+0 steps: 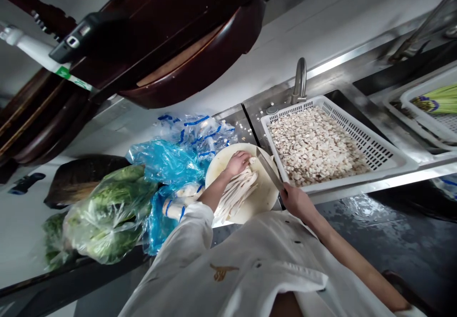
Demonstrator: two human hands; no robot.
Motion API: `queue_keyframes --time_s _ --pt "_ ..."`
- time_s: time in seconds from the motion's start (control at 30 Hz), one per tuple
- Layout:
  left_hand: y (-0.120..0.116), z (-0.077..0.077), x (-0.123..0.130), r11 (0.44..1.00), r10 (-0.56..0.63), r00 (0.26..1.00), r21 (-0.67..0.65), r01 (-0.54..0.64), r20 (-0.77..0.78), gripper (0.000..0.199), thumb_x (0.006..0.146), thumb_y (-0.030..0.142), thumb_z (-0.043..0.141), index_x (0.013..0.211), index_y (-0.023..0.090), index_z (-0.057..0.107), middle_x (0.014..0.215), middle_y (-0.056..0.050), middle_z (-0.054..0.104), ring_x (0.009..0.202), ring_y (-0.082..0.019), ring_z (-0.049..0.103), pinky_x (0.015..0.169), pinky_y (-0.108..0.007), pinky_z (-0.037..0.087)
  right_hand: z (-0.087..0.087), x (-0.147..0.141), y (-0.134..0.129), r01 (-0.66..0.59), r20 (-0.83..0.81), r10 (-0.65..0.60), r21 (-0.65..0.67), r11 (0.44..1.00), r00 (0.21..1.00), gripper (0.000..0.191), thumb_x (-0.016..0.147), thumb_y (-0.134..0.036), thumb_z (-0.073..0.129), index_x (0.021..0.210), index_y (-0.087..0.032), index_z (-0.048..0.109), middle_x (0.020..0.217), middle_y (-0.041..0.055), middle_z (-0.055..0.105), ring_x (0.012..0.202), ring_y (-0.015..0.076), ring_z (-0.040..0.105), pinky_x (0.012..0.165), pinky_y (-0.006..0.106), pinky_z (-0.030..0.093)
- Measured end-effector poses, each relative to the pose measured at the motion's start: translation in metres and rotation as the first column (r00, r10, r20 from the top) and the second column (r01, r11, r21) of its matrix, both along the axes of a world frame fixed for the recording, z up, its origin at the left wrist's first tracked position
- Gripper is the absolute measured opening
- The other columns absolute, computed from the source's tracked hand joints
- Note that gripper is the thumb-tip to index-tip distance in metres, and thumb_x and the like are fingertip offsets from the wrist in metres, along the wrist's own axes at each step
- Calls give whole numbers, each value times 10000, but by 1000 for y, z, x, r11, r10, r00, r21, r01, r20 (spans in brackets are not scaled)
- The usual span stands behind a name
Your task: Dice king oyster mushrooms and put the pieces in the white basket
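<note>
A round white cutting board [268,200] carries a bundle of long, pale strips [235,195] that look like sliced king oyster mushroom. My left hand [238,163] presses on the far end of this bundle with its fingers curled over it. In my right hand [295,200] is a kitchen knife [268,168], gripped by the handle. Its blade points away from me and lies at the right of the bundle, close to my left fingertips. I cannot tell whether the edge touches the strips.
Right of the board, a white perforated basket [389,159] holds many small diced pale pieces [314,145], near a faucet [300,81]. To the left lie blue plastic bags [167,162], packaged pale mushrooms [174,209] and bagged green vegetables [110,217]. Another basket [410,99] holds green stalks [441,99].
</note>
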State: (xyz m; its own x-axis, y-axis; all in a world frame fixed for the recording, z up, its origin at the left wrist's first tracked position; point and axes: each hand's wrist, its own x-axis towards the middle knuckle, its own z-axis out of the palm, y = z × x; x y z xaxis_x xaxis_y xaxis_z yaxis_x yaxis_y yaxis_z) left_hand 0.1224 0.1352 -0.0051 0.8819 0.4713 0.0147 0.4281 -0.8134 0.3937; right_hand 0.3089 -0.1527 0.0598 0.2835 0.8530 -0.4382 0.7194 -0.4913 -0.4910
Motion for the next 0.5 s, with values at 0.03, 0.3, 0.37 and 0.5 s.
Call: queue_keyframes --time_s 0.03,0.3,0.37,0.5 --pt "0 -2 -1 1000 -10 1000 23 10 0 240 1020 205 615 1221 215 745 1295 -81 724 1274 -261 606 1170 -422 459 -2 -4 -1 3 10 -3 -6 1000 1000 194 1091 -301 491 1083 -186 646 903 120 774 829 229 721 641 299 278" --pt "-2 -17 -4 997 -60 998 48 58 38 214 1069 222 567 1144 197 767 1142 -77 755 1139 -233 661 1094 -400 515 14 -14 10 -75 76 74 7 997 994 230 1088 -281 457 1184 -178 638 955 143 795 858 249 744 647 292 328" --pt "-4 -18 -6 998 -49 997 30 47 61 216 1071 228 563 1143 199 765 1133 -75 753 1127 -228 660 1089 -402 522 15 -13 13 -100 84 100 -4 995 991 218 1067 -260 481 1178 -179 651 950 144 791 855 253 743 648 289 329" --pt "-2 -17 -8 1000 -27 997 14 26 73 204 1038 202 597 1157 202 763 1177 -88 725 1191 -237 632 1124 -420 514 14 -5 2 -48 -1 49 100 994 999 201 1053 -271 477 1018 -199 661 860 104 762 797 229 708 657 289 321"
